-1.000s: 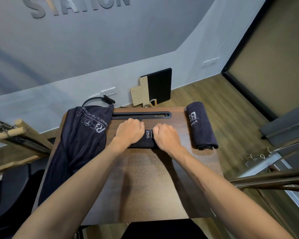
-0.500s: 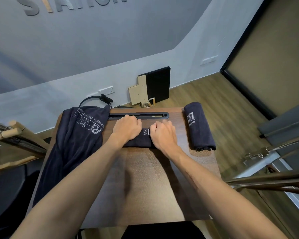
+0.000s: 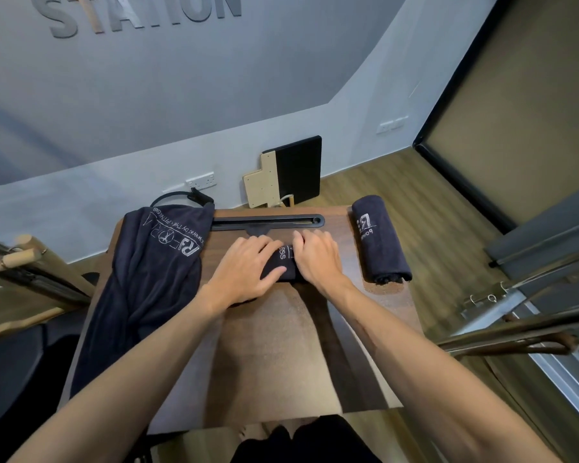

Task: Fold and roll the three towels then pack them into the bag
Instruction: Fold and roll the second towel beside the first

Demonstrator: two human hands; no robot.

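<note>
A dark navy towel roll [image 3: 284,265] lies across the middle of the wooden table [image 3: 268,355], mostly hidden under my hands. My left hand [image 3: 244,270] presses on its left part, thumb along the near side. My right hand [image 3: 316,259] covers its right part, fingers curled over the top. A second rolled navy towel [image 3: 378,240] with white lettering lies at the table's right edge. A third navy towel [image 3: 151,275], unfolded, drapes over the table's left side and hangs down. No bag can be made out.
A black slotted rail [image 3: 268,221] runs along the table's far edge. Behind it a black and beige board [image 3: 288,172] leans on the wall by a socket [image 3: 201,180]. Wooden and metal frames [image 3: 20,262] stand left, metal bars [image 3: 522,332] right.
My hands have shifted slightly on the middle roll, the fingers spreading a little over it. The roll stays near the rail; the other two towels have not moved.
</note>
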